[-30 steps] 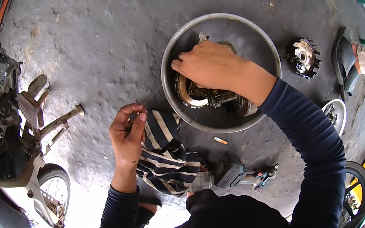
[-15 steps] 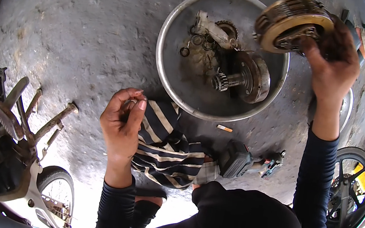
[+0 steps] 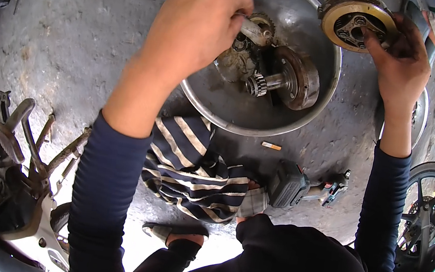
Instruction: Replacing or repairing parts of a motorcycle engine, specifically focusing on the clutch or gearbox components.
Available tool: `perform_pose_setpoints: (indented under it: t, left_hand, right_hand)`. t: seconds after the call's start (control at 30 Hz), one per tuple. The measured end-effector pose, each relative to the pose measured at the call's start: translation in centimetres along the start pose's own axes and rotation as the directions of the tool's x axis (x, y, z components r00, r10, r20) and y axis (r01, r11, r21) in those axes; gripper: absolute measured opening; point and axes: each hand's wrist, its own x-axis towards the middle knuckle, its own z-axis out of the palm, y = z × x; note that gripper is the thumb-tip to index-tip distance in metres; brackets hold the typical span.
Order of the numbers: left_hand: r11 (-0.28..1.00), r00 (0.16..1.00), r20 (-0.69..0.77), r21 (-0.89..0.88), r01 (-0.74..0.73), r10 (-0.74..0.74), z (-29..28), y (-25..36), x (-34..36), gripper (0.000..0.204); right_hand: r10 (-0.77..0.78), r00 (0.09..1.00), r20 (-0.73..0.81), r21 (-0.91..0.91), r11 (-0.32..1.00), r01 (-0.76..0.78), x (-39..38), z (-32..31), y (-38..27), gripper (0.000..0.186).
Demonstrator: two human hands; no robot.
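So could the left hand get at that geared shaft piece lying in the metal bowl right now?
Probably yes: the left hand is over the bowl, beside the geared shaft piece, which lies uncovered, though its fingers already grip another part.

No packages, labels, signs or screens show clearly; the blurred coloured strips at the far right edge cannot be identified.

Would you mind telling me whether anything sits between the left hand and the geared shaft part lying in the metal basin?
Partly. The left hand hovers over the basin, its fingers on a pale metal piece. That piece and a sprocket lie just beside the geared shaft part, which itself looks uncovered from above.
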Motion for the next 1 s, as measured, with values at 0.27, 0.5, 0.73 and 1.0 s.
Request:
perform_pose_setpoints:
  t: [0.27,0.5,0.73,1.0]
  left_hand:
    - [0.95,0.882,0.441,0.311,0.024,-0.167,6.2,2.1,-2.5,0.01]
    - [0.948,0.958,0.156,0.248,0.199,-0.242,7.9,1.6,-4.5,0.011]
    - [0.93,0.93,0.017,0.004,0.366,-0.366,5.9,3.6,-6.3,0.01]
    - [0.952,0.931,0.268,0.244,0.184,-0.249,7.0,2.3,-4.3,0.011]
  right_hand:
    - [0.012,0.999,-0.038,-0.106,0.994,-0.016,-1.1,-0.9,0.4,0.05]
    - [-0.382,0.924,-0.02,-0.15,0.915,0.375,0.5,2.4,-3.2,0.051]
    - [-0.214,0.908,0.359,-0.472,0.798,0.375,0.6,6.0,-5.7,0.053]
    - [-0.11,0.907,0.407,-0.461,0.833,0.308,1.1,6.3,-6.0,0.048]
